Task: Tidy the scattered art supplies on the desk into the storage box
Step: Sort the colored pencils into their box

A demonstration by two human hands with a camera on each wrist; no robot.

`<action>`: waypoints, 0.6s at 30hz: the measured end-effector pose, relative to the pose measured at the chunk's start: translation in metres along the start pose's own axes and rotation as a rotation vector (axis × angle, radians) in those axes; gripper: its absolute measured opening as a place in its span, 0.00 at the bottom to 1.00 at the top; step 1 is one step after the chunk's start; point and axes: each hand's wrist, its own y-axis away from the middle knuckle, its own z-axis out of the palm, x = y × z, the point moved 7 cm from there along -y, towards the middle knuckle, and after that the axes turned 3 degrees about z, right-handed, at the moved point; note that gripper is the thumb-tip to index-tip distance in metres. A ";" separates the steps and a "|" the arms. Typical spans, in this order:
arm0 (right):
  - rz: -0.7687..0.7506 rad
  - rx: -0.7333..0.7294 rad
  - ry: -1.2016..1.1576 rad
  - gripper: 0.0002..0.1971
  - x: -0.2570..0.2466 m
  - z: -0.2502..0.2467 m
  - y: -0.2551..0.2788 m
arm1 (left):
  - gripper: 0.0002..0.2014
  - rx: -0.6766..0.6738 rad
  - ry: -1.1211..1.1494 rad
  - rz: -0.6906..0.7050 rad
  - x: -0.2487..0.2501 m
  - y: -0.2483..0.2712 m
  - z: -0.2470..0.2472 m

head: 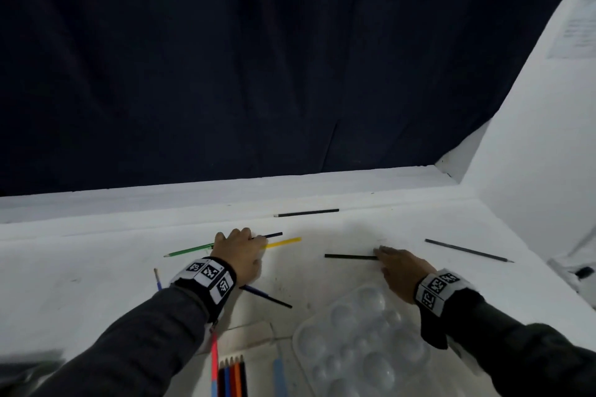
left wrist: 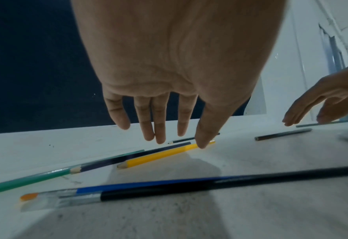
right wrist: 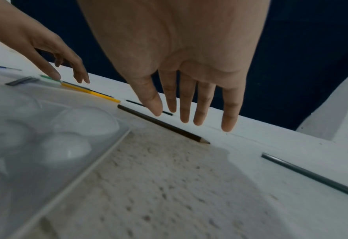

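Note:
My left hand (head: pixel 238 246) hovers open, fingers straight, over a green pencil (head: pixel 188 250), a dark blue pencil (head: pixel 272 235) and a yellow pencil (head: pixel 283 242). In the left wrist view its thumb tip touches the yellow pencil (left wrist: pixel 158 156), beside the dark blue pencil (left wrist: pixel 138 157) and green pencil (left wrist: pixel 25 177). My right hand (head: pixel 398 264) is open above the tip end of a dark brown pencil (head: pixel 350 256). In the right wrist view the straight fingers (right wrist: pixel 185 113) hang just over that pencil (right wrist: pixel 169 127). Neither hand holds anything.
A black pencil (head: pixel 306 213) lies near the desk's back edge and a grey pencil (head: pixel 467 250) at the right. Two brushes (left wrist: pixel 169 186) lie under my left wrist. A clear paint palette (head: pixel 361 342) sits front right. Several coloured pencils (head: pixel 232 377) lie at the bottom edge.

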 end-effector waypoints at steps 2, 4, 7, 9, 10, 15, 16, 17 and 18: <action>-0.010 0.004 0.053 0.24 0.001 0.003 -0.002 | 0.21 -0.031 -0.014 -0.013 -0.001 -0.004 0.002; 0.000 0.057 0.118 0.21 0.000 -0.001 -0.002 | 0.21 -0.042 -0.033 -0.009 0.000 -0.006 0.002; 0.012 0.125 0.206 0.16 -0.007 -0.009 0.002 | 0.24 -0.037 -0.044 0.024 0.005 -0.004 0.001; 0.020 0.138 0.216 0.15 -0.010 -0.011 0.006 | 0.25 -0.027 -0.058 0.047 0.008 0.000 0.001; 0.024 0.136 0.207 0.14 -0.011 -0.011 0.007 | 0.25 -0.023 -0.049 0.054 0.009 0.003 0.001; 0.056 0.151 0.053 0.09 -0.012 -0.016 0.019 | 0.22 0.083 0.153 0.057 0.004 0.024 -0.009; 0.058 0.176 -0.002 0.08 -0.014 -0.020 0.022 | 0.21 0.131 0.231 0.050 0.000 0.030 -0.014; 0.051 0.211 -0.062 0.07 -0.018 -0.025 0.026 | 0.19 0.180 0.314 0.042 -0.004 0.037 -0.019; 0.040 0.249 -0.118 0.06 -0.023 -0.030 0.029 | 0.18 0.231 0.386 0.036 -0.009 0.045 -0.025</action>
